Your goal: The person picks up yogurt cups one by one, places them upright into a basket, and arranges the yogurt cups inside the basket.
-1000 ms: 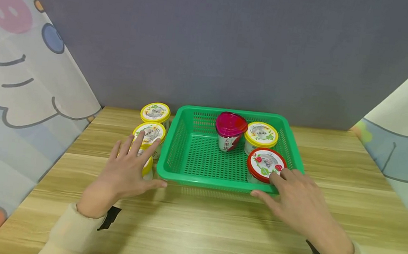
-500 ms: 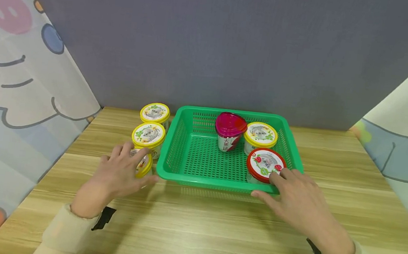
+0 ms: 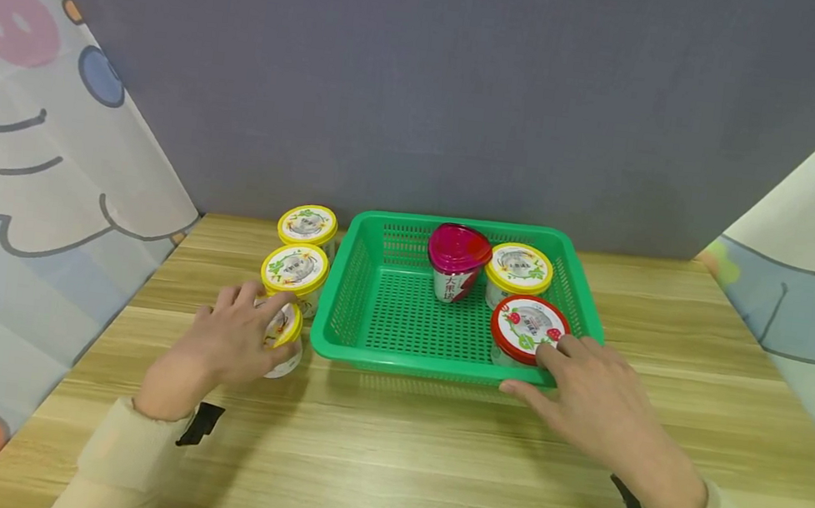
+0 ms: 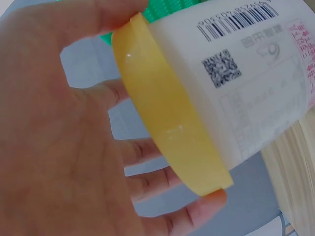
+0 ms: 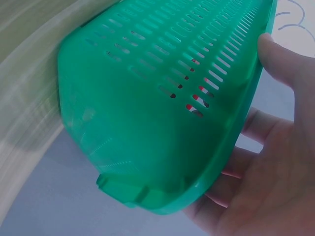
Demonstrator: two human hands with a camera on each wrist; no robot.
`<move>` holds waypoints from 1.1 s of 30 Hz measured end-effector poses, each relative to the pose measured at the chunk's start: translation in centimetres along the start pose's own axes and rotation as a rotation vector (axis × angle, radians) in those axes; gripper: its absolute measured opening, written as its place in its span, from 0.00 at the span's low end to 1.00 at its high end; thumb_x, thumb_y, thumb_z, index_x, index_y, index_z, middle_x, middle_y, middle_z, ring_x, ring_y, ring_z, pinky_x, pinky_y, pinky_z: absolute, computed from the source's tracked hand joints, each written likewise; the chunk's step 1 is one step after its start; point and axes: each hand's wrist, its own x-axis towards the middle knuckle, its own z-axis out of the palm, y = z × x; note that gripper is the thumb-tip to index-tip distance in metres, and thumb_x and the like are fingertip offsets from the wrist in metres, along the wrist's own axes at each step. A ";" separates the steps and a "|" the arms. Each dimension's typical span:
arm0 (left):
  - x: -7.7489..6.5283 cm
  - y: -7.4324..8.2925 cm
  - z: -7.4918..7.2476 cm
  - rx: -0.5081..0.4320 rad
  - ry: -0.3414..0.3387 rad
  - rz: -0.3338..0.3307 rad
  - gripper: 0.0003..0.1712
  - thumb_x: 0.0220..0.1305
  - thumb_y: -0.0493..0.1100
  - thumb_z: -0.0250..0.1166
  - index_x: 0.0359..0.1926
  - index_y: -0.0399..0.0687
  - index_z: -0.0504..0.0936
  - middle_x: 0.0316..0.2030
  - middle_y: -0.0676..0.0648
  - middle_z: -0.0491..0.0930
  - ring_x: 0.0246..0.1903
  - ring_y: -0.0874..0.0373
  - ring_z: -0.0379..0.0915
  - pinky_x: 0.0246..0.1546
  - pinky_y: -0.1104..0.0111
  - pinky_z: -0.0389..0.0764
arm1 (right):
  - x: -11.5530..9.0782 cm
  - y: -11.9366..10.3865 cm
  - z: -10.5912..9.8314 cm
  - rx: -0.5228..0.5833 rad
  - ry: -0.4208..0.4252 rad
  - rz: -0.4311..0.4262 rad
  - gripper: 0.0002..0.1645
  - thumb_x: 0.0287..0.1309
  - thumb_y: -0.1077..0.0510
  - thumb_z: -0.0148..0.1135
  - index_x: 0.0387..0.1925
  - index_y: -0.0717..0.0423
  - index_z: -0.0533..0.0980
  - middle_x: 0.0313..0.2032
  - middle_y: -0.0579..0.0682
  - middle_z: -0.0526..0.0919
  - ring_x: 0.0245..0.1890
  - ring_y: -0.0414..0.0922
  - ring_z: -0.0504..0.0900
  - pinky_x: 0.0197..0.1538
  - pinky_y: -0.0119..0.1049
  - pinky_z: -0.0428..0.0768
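My left hand (image 3: 219,346) grips the nearest of three yellow-lidded cups (image 3: 286,328), left of the green basket (image 3: 403,361). In the left wrist view its thumb and fingertips are spread around the lid's edge, above a white body (image 4: 221,83) with a barcode and a square code. My right hand (image 3: 591,396) holds the basket's front right rim, thumb outside and fingers hooked over the edge. Beside those fingers stands a red-lidded cup (image 3: 527,326) with strawberries printed on it. The right wrist view shows the basket's slotted wall (image 5: 138,123) in that grasp.
Also in the basket are a yellow-lidded cup (image 3: 519,268) and a cup with a magenta lid (image 3: 459,250). Two more cups, a middle one (image 3: 295,268) and a far one (image 3: 308,224), line its left side. A grey panel (image 3: 426,88) closes off the table's back.
My left hand has come back from over the cups with spread fingers, lowered, and curled its fingers around the nearest yellow lid. The right hand has stayed on the basket rim.
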 end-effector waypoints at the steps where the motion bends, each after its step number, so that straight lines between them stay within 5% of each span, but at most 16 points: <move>1: 0.1 -0.1 0.0 -0.003 -0.006 0.000 0.37 0.65 0.61 0.64 0.71 0.56 0.66 0.64 0.32 0.62 0.63 0.27 0.58 0.52 0.28 0.65 | 0.0 0.0 0.0 0.000 0.003 0.000 0.29 0.53 0.29 0.70 0.32 0.50 0.79 0.28 0.43 0.73 0.29 0.45 0.73 0.36 0.47 0.75; 21: 1.4 -1.0 -0.3 -0.098 -0.106 -0.021 0.42 0.55 0.59 0.66 0.71 0.54 0.69 0.62 0.29 0.64 0.58 0.27 0.61 0.48 0.28 0.66 | 0.1 0.1 0.0 -0.002 0.020 -0.023 0.29 0.52 0.30 0.71 0.31 0.50 0.77 0.28 0.44 0.74 0.30 0.46 0.74 0.35 0.47 0.76; 33: 1.7 -1.1 0.2 -0.107 -0.085 -0.007 0.40 0.57 0.56 0.63 0.71 0.53 0.69 0.59 0.30 0.65 0.57 0.28 0.63 0.48 0.27 0.66 | 0.2 0.4 -0.1 0.010 -0.008 -0.022 0.28 0.53 0.30 0.70 0.31 0.50 0.78 0.29 0.44 0.75 0.30 0.46 0.75 0.37 0.49 0.77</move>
